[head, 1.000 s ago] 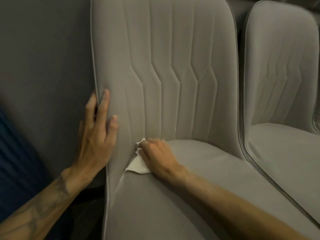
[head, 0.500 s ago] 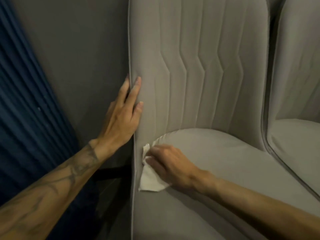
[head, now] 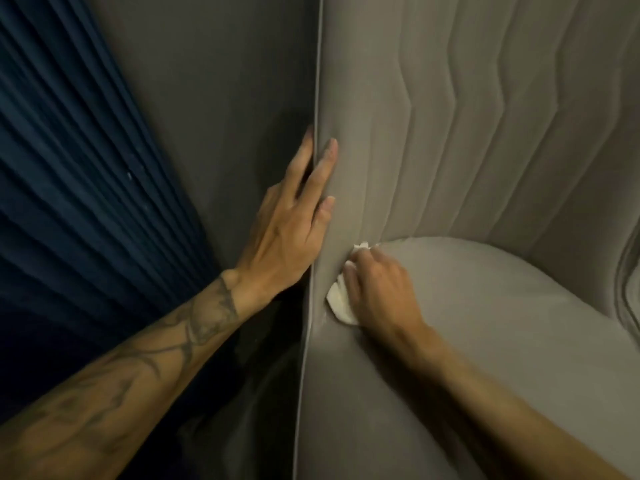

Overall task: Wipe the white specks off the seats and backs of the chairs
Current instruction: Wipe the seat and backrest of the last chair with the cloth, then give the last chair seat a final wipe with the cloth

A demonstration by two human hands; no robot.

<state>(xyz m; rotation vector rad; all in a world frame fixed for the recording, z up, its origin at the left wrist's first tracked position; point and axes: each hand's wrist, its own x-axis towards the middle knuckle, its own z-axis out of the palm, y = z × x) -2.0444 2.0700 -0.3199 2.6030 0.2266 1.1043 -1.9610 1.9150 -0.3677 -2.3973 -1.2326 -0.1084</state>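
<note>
A grey upholstered chair fills the right of the head view, with a stitched back (head: 450,126) and a rounded seat (head: 502,323). My left hand (head: 294,223) lies with straight fingers on the chair's left piped edge, its fingertips over the front of the back. My right hand (head: 377,289) presses a crumpled white cloth (head: 341,303) into the crease where the seat meets the left side of the back, fingers curled over the cloth. Most of the cloth is hidden under that hand.
A grey wall (head: 214,98) stands right behind the chair's left edge. A dark blue pleated curtain (head: 69,185) hangs at the far left. The edge of a second grey chair (head: 630,271) shows at the right border.
The view has swung left and closer, so the second chair has almost left the frame. My right hand has drawn the cloth back up along the crease. My left hand stays on the chair's edge.
</note>
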